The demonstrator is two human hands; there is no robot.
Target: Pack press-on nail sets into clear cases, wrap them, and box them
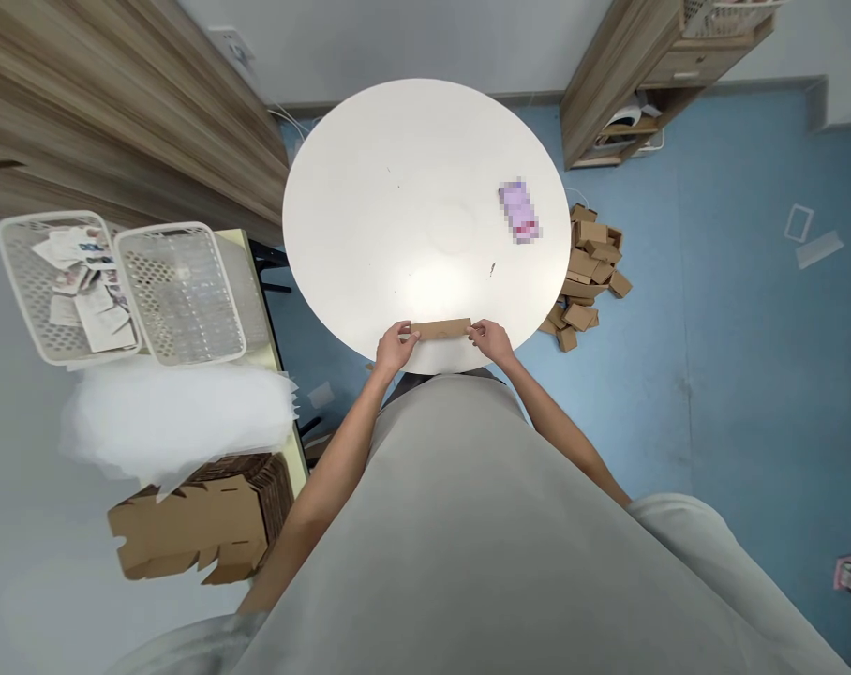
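Observation:
A narrow brown cardboard box [440, 329] is held between my two hands over the near edge of the round white table [369, 187]. The fingers of my left hand [395, 346] are closed on its left end. At the opposite end, my right hand [491, 341] pinches the cardboard with thumb and fingers. Only one long face of the box shows; its contents, if any, are hidden.
A purple, pixelated item [519, 211] lies on the table's right side. Small cardboard boxes [586, 267] are heaped on the floor at right. On the left side table are white baskets [179, 292], white sheets [179, 412] and flat cardboard blanks [193, 525].

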